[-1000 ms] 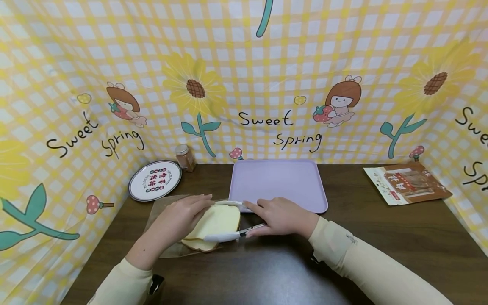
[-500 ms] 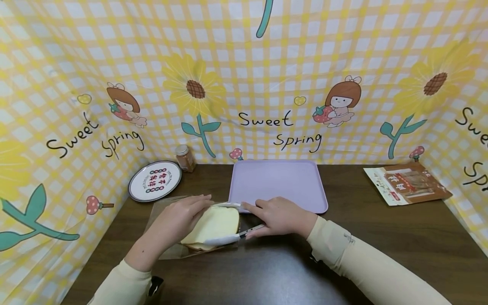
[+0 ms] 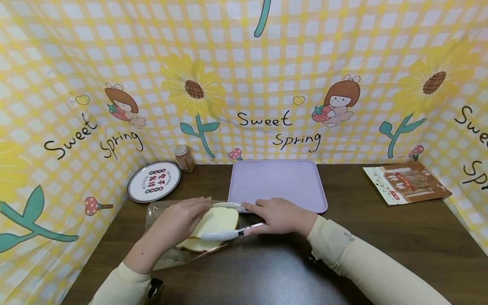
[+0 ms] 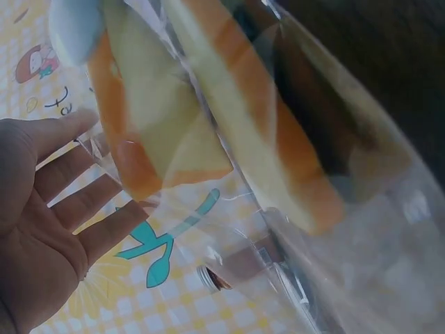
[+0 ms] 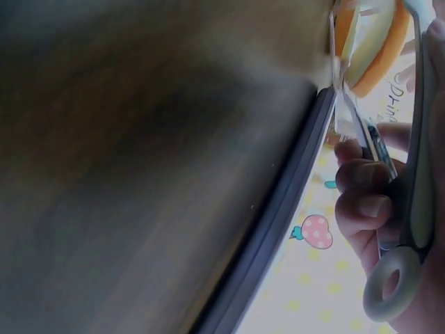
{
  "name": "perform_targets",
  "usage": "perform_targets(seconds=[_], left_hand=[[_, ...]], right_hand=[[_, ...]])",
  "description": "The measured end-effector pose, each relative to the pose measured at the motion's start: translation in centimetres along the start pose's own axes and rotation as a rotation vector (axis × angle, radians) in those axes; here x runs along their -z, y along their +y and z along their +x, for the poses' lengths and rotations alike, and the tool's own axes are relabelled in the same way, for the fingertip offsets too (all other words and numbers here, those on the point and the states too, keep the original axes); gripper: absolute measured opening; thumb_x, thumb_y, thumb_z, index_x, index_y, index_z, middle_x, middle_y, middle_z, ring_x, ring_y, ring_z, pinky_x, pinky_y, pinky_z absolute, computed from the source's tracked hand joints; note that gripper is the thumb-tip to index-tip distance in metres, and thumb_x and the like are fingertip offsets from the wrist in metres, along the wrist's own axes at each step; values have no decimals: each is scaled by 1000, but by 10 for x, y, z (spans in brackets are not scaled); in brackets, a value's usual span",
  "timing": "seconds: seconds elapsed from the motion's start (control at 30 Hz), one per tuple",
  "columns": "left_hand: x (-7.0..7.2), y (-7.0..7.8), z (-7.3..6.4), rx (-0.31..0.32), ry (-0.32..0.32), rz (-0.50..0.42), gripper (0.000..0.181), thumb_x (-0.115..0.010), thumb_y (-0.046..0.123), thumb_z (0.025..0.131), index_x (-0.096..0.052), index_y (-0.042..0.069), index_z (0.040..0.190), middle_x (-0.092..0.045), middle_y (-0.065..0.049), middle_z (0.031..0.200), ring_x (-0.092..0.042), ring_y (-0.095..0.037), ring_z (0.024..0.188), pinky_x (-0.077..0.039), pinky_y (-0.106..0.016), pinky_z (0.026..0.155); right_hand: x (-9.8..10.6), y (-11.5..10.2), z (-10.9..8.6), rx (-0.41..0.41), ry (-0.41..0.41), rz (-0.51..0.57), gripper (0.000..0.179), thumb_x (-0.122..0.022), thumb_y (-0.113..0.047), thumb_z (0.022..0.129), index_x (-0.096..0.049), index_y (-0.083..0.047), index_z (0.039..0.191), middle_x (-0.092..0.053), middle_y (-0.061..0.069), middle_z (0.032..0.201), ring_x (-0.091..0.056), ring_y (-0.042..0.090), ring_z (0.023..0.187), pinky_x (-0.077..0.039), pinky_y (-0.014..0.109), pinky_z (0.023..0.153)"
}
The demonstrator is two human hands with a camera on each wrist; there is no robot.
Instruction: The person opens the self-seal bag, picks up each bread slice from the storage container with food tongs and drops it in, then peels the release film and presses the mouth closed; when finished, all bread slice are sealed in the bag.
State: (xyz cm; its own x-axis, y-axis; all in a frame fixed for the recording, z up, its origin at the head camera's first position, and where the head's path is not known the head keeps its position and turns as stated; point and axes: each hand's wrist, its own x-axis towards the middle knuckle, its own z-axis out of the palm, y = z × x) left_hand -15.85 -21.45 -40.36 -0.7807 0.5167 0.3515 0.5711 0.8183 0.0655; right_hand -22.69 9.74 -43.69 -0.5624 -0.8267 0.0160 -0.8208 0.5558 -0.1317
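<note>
My right hand (image 3: 284,216) grips white-tipped tongs (image 3: 219,235), whose ring end shows in the right wrist view. One tong arm runs along the far side of a pale bread slice (image 3: 221,218), the other along its near side. Part of another slice (image 3: 202,245) shows beneath, at the front. Both lie at the mouth of a clear plastic bag (image 3: 164,262). My left hand (image 3: 181,216) reaches over the bag's left part; in the left wrist view its extended fingers (image 4: 104,233) touch the film near a brown-crusted slice (image 4: 156,104).
Right behind the tongs lies a lilac tray (image 3: 278,182). A round plate with red lettering (image 3: 154,182) and a small jar (image 3: 184,159) stand at the back left. A brown and white food packet (image 3: 411,182) lies at the right. Checked cloth (image 3: 244,76) hangs behind the dark table.
The bag's film has spread toward the near left under my left hand. The near tong arm has shifted slightly left and inward on the top slice. My right hand has barely moved.
</note>
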Motion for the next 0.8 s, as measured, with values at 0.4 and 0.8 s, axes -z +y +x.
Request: perform_targets(seconds=[0.4,0.8], left_hand=[[0,0,0,-16,-14,17,29,-76,9,98,-77,8,126,-76,-9,136,-75,-30,124,-64,-50,99],[-1,0,1,5,13,3,24,-72,12,103,-77,9,126,-76,-7,136,-76,-28,123,-65,-48,98]], right_hand=[[-3,-4,6,-32,3,8,87,-56,-76,98,-43,-20,165,-71,3,113,-65,15,78,-63,38,80],[-8,-13,10,72,128,-211,92,-55,-80,96,-48,-17,162,-70,1,104,-55,11,63,-60,33,65]])
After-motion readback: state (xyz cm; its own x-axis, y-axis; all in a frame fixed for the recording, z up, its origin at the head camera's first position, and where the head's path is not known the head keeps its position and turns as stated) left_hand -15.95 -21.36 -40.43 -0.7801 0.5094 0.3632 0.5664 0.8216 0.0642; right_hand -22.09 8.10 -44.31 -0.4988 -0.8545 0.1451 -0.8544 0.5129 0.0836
